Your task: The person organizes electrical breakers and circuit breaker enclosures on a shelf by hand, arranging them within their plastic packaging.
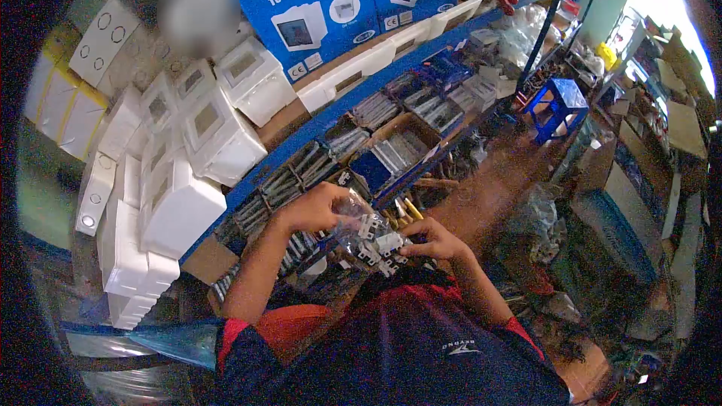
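Observation:
A clear plastic bag of small white parts (374, 244) is held in front of the dark shirt, between the two hands. My left hand (320, 209) grips the bag's upper left edge with its fingers closed on the plastic. On the bag's right side, my right hand (432, 240) has its thumb and fingers closed round a white part at the bag. Whether that part lies inside or outside the plastic is too small to tell. Behind the right hand are several brass-coloured rods (408, 210).
A blue-edged shelf (267, 173) runs diagonally, with white plastic boxes (184, 199) and blue cartons (308, 15). Below it are open boxes of metal pieces (398, 146). A blue stool (556, 109) stands on the floor (489, 192); cardboard boxes (617, 203) are at right.

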Tool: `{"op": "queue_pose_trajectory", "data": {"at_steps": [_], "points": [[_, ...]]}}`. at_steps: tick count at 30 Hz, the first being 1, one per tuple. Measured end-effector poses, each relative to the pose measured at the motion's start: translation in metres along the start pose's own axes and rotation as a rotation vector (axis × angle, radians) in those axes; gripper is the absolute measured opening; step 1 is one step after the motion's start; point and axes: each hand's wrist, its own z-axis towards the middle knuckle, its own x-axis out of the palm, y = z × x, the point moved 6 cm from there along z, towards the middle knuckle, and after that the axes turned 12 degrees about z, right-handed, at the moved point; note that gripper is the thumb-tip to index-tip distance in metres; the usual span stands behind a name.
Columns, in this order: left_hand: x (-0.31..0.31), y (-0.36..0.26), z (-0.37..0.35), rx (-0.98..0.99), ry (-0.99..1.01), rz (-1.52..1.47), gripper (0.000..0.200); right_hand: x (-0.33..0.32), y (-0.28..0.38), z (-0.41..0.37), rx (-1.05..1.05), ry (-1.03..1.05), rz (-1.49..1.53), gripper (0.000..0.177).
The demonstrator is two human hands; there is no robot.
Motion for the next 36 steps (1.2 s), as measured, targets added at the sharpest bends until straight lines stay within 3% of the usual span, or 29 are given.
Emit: {"op": "queue_pose_trajectory", "data": {"at_steps": [4,6,12,13,15,22,27,36], "points": [[-0.003,0.012,-0.002,-0.007,-0.092,-0.077,0.030,-0.002,-0.003,-0.003,0.104,-0.069,0.031,0.029],[-0.006,0.017,-0.005,0.023,-0.111,-0.067,0.030,-0.006,0.001,0.000,0.040,-0.067,-0.045,0.030],[-0.022,-0.007,-0.019,-0.126,0.035,-0.099,0.028,-0.010,-0.005,0.002,0.004,-0.074,-0.037,0.032],[-0.022,-0.007,-0.019,-0.044,0.017,-0.078,0.027,-0.009,-0.005,0.003,-0.026,-0.062,-0.049,0.031],[-0.022,-0.002,-0.020,0.120,-0.018,-0.034,0.024,-0.008,-0.008,0.002,0.011,-0.093,0.033,0.030],[-0.033,-0.009,-0.033,0.018,-0.060,-0.221,0.025,-0.006,-0.005,-0.002,0.107,-0.213,0.286,0.032],[-0.038,-0.035,-0.034,0.213,-0.130,0.145,0.033,-0.023,0.012,0.003,0.007,-0.202,-0.055,0.036],[-0.033,-0.031,-0.036,0.164,-0.035,0.018,0.034,-0.027,0.040,0.006,-0.048,-0.199,-0.119,0.033]]}}
